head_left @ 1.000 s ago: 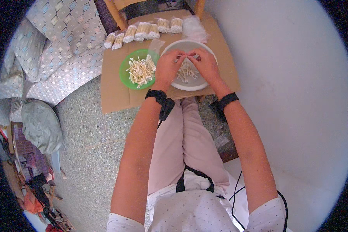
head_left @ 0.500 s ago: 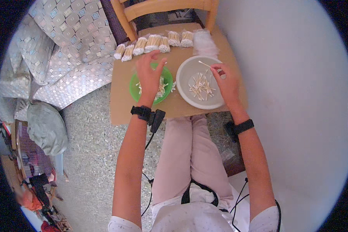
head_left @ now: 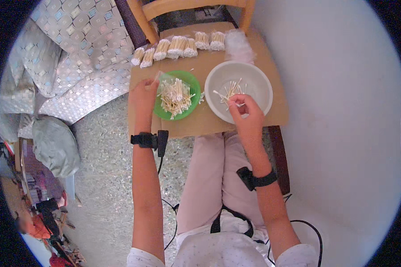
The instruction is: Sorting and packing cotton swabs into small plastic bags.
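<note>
My left hand (head_left: 143, 95) is at the left rim of a green bowl (head_left: 193, 110), fingertips closed on the edge of a clear plastic bag (head_left: 164, 78). The bag lies in the bowl, with many cotton swabs (head_left: 176, 99) in and around it. Over the near side of a white bowl (head_left: 266, 100), my right hand (head_left: 246, 111) pinches a cotton swab (head_left: 240, 105), partly hidden by the fingers. More loose swabs (head_left: 233, 87) lie in the white bowl, some behind that hand.
Bundles of swabs (head_left: 177, 46) stand in a row along the back of the cardboard-covered chair seat (head_left: 200, 127). Empty-looking clear bags (head_left: 239, 46) lie at its back right. A few swab tips (head_left: 202, 96) show between the bowls. A wall (head_left: 334, 111) rises on the right.
My left hand has moved left from above the green bowl to its rim, at the bag's edge. My right hand has come nearer and left, over the white bowl.
</note>
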The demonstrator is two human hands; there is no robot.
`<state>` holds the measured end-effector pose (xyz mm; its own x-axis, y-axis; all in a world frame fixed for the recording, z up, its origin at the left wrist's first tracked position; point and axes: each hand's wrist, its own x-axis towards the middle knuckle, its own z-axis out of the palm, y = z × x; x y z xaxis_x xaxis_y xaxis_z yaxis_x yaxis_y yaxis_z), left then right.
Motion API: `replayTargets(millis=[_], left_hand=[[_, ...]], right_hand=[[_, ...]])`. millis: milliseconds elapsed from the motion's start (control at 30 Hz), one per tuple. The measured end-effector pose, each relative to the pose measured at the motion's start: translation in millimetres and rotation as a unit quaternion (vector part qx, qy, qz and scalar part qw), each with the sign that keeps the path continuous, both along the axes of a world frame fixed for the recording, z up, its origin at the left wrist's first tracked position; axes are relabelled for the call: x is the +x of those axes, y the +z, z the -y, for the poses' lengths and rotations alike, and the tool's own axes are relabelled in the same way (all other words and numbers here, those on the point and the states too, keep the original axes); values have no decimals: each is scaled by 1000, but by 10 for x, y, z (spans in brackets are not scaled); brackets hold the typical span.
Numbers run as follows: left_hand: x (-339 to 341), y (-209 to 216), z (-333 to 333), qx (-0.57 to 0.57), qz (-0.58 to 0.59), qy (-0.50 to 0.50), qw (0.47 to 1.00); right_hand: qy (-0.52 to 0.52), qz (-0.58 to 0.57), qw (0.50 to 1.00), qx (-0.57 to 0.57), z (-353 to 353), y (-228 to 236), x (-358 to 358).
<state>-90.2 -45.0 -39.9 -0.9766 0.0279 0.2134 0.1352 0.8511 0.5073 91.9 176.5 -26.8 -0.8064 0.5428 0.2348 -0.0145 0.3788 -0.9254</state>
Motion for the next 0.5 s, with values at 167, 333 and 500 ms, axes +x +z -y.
replayTargets(millis=[167,333,500], left_hand=[[298,187,-94,133,-35,-85,987],[638,446,-408,-29,-226,-249,941],[728,329,-484,131,56,-280,949]], right_hand=[[-12,0,999,-31,228,-65,45],[12,-17,999,26,277,92,-50],[24,3,992,126,244,292,-148]])
